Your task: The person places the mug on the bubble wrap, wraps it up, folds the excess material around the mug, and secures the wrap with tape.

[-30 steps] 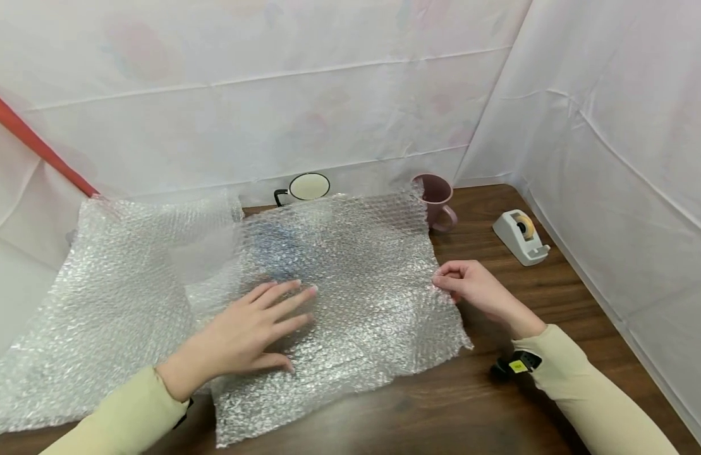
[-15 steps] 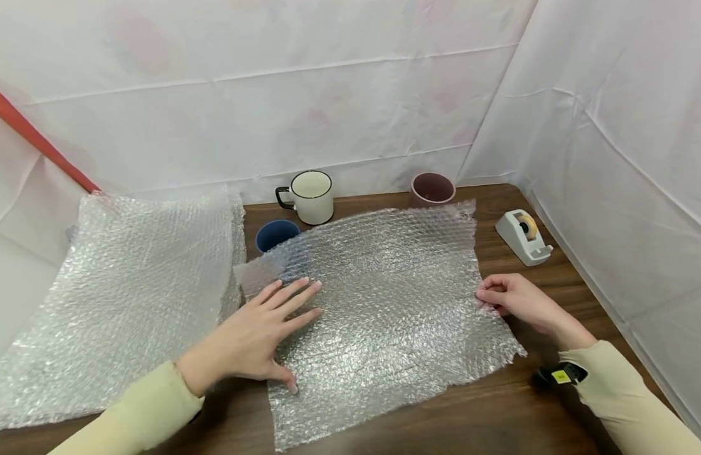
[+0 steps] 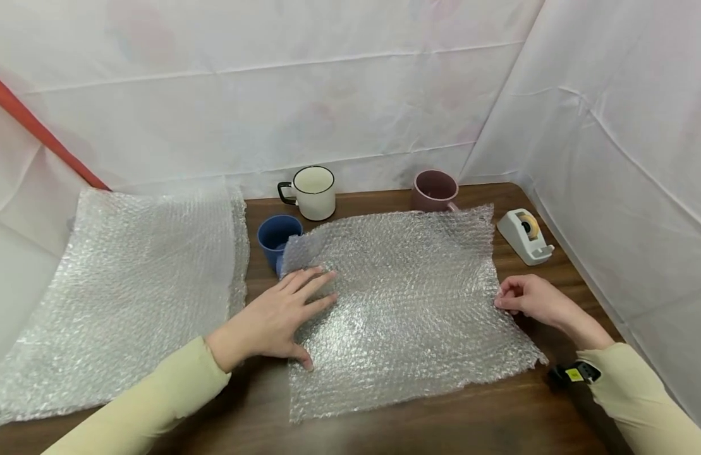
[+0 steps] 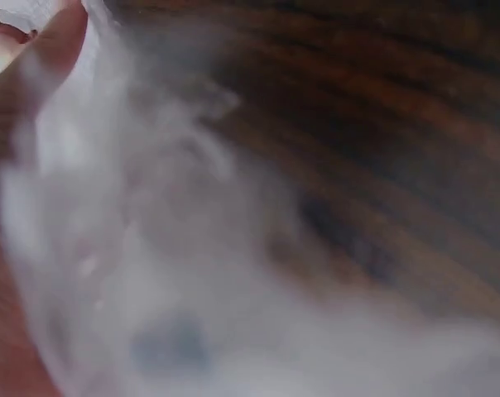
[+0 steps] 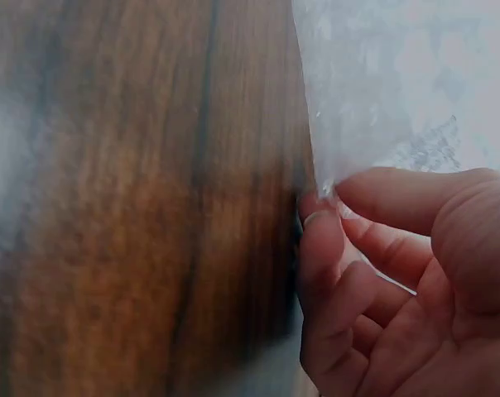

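Bubble-wrap sheet drawn rightward across the tabletop (image 3: 418, 417). The right grip (image 3: 535, 304) pinches the right edge of the bubble-wrap sheet (image 3: 401, 316) between thumb and fingers; the right-wrist view shows the edge caught at the fingertips. The left grip (image 3: 276, 319) is spread, with its fingers laid over the sheet's left edge. The sheet thus lies between the two grips, extending beyond them on the far side and toward the person on the near side.

Compared with one second earlier, both grips and the sheet have shifted to the right. The sheet then overlapped the larger bubble-wrap pile (image 3: 151, 284), left of the left grip; a strip of tabletop now separates them. The blue mug (image 3: 279, 230), just beyond the left grip, was then veiled by the wrap; its rim is now exposed, and a sheet corner covers part of its right side. The white mug (image 3: 316, 193), farther beyond the same grip, then showed little more than rim and handle, and now stands in full view. The mauve mug (image 3: 434, 189), beyond and to the left of the right grip, has its base hidden behind the sheet's far edge. The tape dispenser (image 3: 523, 237), directly beyond the right grip, keeps its place.
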Demonstrator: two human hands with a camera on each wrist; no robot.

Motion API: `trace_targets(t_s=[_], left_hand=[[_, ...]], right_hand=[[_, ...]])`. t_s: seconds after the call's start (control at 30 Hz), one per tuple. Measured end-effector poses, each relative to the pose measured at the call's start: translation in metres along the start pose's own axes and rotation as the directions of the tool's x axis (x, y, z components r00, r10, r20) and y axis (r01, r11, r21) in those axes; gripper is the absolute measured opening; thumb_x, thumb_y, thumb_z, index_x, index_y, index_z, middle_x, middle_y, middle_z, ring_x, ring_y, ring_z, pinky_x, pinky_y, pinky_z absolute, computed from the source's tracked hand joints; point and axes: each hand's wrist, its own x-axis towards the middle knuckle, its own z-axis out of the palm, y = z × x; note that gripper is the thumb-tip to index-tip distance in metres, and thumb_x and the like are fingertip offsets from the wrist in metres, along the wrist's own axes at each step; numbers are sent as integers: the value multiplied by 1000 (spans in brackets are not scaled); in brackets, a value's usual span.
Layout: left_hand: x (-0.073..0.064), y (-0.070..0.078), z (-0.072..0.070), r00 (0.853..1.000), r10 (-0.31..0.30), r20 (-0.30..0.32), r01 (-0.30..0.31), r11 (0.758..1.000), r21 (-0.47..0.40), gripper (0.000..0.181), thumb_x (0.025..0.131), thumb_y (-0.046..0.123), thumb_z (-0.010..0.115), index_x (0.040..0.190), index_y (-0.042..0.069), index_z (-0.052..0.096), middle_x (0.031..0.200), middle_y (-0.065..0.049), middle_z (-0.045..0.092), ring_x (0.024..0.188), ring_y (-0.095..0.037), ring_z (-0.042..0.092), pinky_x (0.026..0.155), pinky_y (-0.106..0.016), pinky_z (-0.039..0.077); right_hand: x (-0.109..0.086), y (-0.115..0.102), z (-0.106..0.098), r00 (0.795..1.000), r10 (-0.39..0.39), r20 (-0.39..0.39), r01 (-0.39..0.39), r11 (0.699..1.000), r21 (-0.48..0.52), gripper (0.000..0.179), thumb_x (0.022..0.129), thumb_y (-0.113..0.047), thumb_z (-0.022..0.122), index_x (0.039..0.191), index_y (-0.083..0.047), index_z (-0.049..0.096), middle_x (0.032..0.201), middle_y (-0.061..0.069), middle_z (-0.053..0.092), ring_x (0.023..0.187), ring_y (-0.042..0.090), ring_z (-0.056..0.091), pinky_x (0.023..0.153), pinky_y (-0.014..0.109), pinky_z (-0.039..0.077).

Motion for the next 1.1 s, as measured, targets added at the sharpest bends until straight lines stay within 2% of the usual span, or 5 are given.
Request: trace_targets(t_s=[0.2,0.33,0.47,0.63,1.1], left_hand=[[4,8,-7,999,-32,29,30,998,58,112,55,81,74,140,10,57,152,-22,38,141,-38,34,117,-49,25],[5,7,-12,997,-25,74,19,996,88,111,54,80,75,138,9,59,150,-23,42,140,-37,37,118,-48,22],[6,5,-16,993,-23,120,10,994,107,112,53,80,76,138,9,60,149,-23,43,140,-36,38,118,-48,21],[6,5,-21,989,-28,148,12,994,107,111,54,81,75,138,10,59,150,-22,43,140,-36,38,118,-50,20],[-5,12,-61,990,-124,72,108,975,196,89,73,67,76,134,3,61,145,-24,48,132,-40,46,104,-54,41]], right_hand=[[0,-14,-11,990,-90,-104,62,966,-251,45,84,-30,81,110,2,61,81,0,61,69,14,54,63,33,44],[-8,-45,-24,948,-284,-140,206,889,-409,49,79,-19,86,115,1,60,94,7,59,77,21,59,67,40,49],[-11,-74,-34,898,-441,-15,384,798,-465,52,75,-12,89,119,-2,63,114,9,58,96,27,64,78,44,54],[-2,-95,-32,898,-402,178,436,765,-474,62,75,-18,88,129,-3,61,129,12,56,117,33,57,92,49,50],[27,-75,10,903,-182,389,355,825,-440,115,64,-30,93,158,-13,29,162,25,-1,143,53,8,99,63,41]])
